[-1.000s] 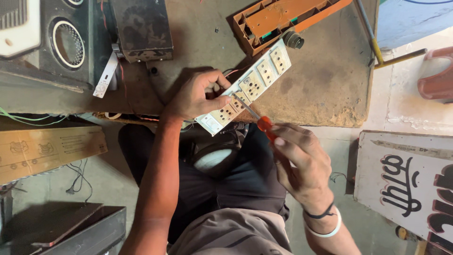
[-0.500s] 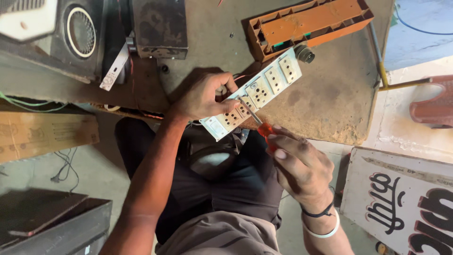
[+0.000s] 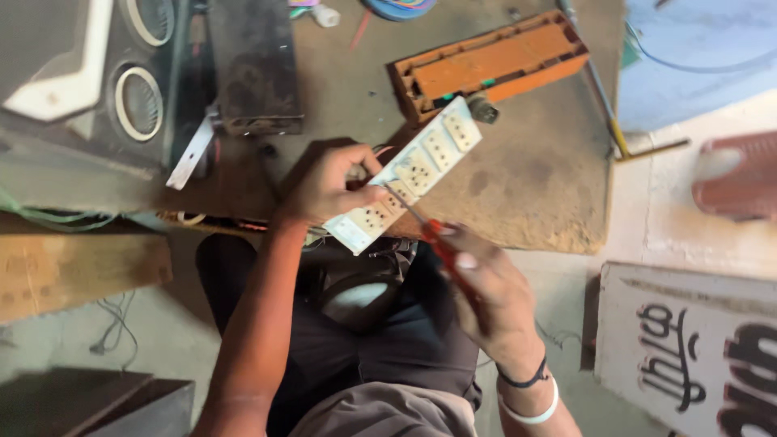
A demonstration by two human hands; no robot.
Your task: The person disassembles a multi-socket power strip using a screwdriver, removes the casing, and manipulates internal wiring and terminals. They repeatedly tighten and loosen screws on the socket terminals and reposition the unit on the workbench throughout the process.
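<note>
My left hand (image 3: 332,188) grips a long white socket strip (image 3: 417,170) from the left side, holding it slanted over the near edge of a worn workbench (image 3: 518,186). My right hand (image 3: 486,295) holds a red-handled screwdriver (image 3: 433,239), and its metal tip touches the face of the strip near the lower end. Just behind the strip's far end lies an open orange plastic casing (image 3: 494,65). My lap in dark trousers sits below both hands.
Black speaker boxes (image 3: 121,89) and a dark metal unit (image 3: 255,69) stand at the bench's back left. A wooden plank (image 3: 73,275) is on the left, a painted white board (image 3: 696,348) lower right, a thin rod (image 3: 603,97) along the bench's right edge.
The view has shifted, so the bench and objects sit lower and further right in the picture. Both hands keep their hold; the screwdriver tip stays on the strip.
</note>
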